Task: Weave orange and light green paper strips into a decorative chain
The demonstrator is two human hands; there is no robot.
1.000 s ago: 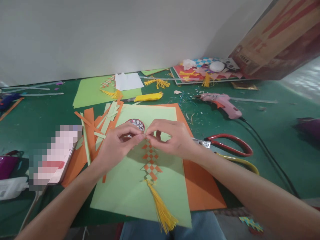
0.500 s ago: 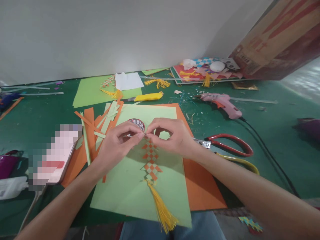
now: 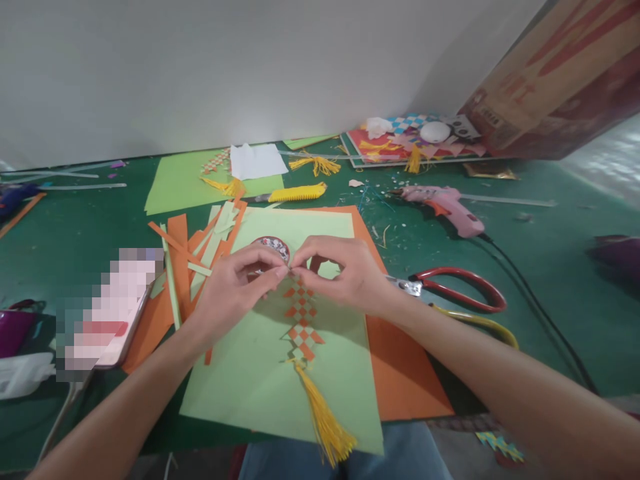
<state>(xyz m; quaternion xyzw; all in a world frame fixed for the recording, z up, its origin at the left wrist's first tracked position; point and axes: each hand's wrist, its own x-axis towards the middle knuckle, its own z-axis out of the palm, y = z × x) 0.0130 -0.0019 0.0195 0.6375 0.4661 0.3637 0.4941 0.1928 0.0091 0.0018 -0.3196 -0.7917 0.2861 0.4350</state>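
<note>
My left hand [image 3: 239, 280] and my right hand [image 3: 345, 270] meet fingertip to fingertip over a pale green paper sheet [image 3: 225, 387]. Both are closed in a pinch. Whatever lies between the fingertips is too small and hidden to name. Directly below them runs an orange-and-pale-green woven paper strip [image 3: 302, 312]; its upper end is hidden by the hands. At its lower end a yellow tassel [image 3: 327, 420] hangs across the sheet. Partly behind my left fingers is a round, patterned, red-rimmed item [image 3: 275, 245].
Red-and-yellow-handled scissors [image 3: 460, 287] and a pink glue gun [image 3: 445, 203] with a cord lie right. A yellow cutter knife [image 3: 297, 193] lies behind. Cut paper strips [image 3: 180, 257] and a phone [image 3: 113, 313] are left. An orange sheet [image 3: 405, 373] sits beneath the green one.
</note>
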